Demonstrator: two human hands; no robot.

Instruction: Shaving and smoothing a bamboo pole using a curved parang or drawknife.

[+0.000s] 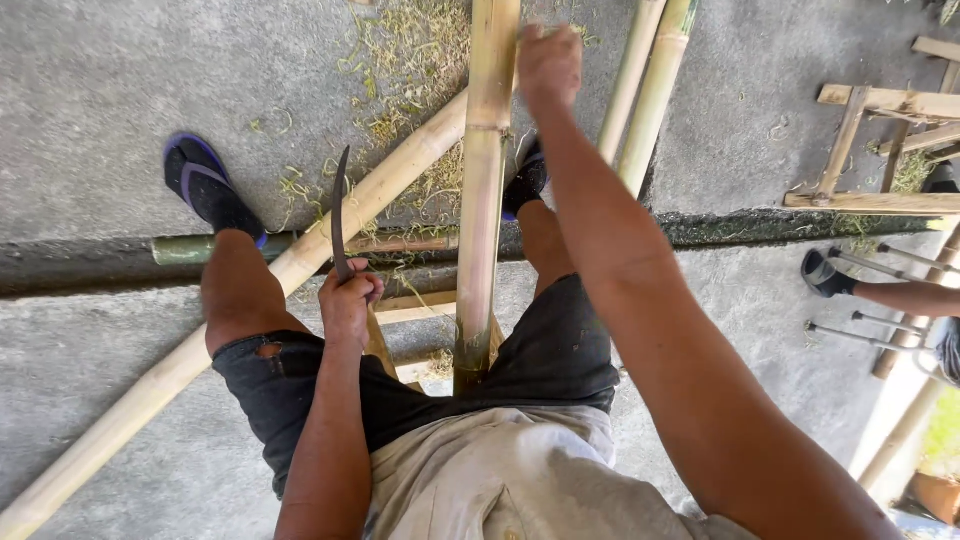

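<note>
My left hand (350,300) grips the handle of a long curved knife (339,215), its dark blade pointing up and away from me. My right hand (548,62) is stretched forward and closed on a thick yellow bamboo pole (485,190) that runs from between my thighs straight ahead. The knife blade stands to the left of that pole, apart from it. I wear dark shorts and dark sandals, one foot (208,185) at the left, the other (525,180) just right of the pole.
A second long bamboo pole (200,350) lies diagonally under my legs. Two thinner poles (645,90) lie to the right. Green shavings (410,60) litter the concrete. A wooden frame (880,150) stands at right, beside another person's foot (825,272) and metal rods.
</note>
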